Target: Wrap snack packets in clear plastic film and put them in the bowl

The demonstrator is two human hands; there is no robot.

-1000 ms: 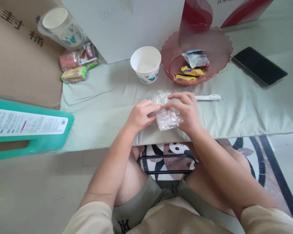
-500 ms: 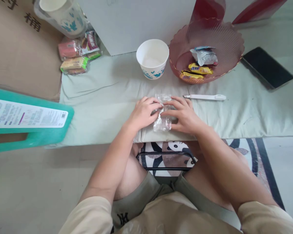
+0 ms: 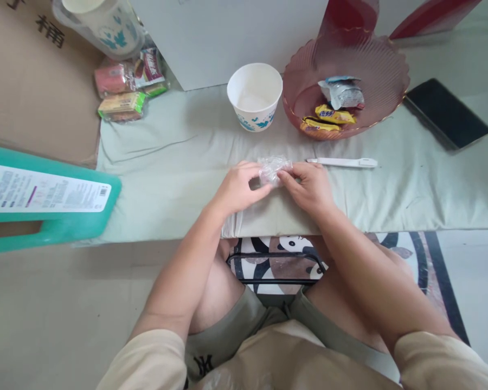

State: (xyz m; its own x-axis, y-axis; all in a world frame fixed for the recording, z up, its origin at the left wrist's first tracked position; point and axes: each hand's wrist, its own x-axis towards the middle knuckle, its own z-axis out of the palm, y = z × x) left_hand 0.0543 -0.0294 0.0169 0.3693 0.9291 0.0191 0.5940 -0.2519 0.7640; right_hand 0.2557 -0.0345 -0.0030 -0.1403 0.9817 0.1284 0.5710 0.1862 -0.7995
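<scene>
**Desk:** Pale green cloth is covering the low worktop (image 3: pixel 166 162). What is going on at its near edge?

**Photographer:** A seated person is pinching a crumpled clear plastic wrapper (image 3: pixel 273 167) between both hands. The left hand (image 3: pixel 238 189) is taking its left end with thumb and fingertips, and the right hand (image 3: pixel 309 185) is doing the same at the right end. Each grip is clenched on the wrapper, which is sitting just above the cloth, close to the worktop's near edge.

**Desk:** And around it?

**Photographer:** A white pen (image 3: pixel 341 162) is lying just right of the right hand. Farther back, an empty paper cup (image 3: pixel 254 103) is standing beside a pink bowl (image 3: pixel 374 70) that is holding a few wrapped snacks. A dark phone (image 3: pixel 445 112) is lying at far right, and more snack packets (image 3: pixel 122 105) are sitting at far left.

**Desk:** What stage is this looking like?

**Photographer:** By my reading, the wrapper is being scrunched into a small wad. Any next move is calling for a firm pinch, since film this thin is likely to spring open.
</scene>
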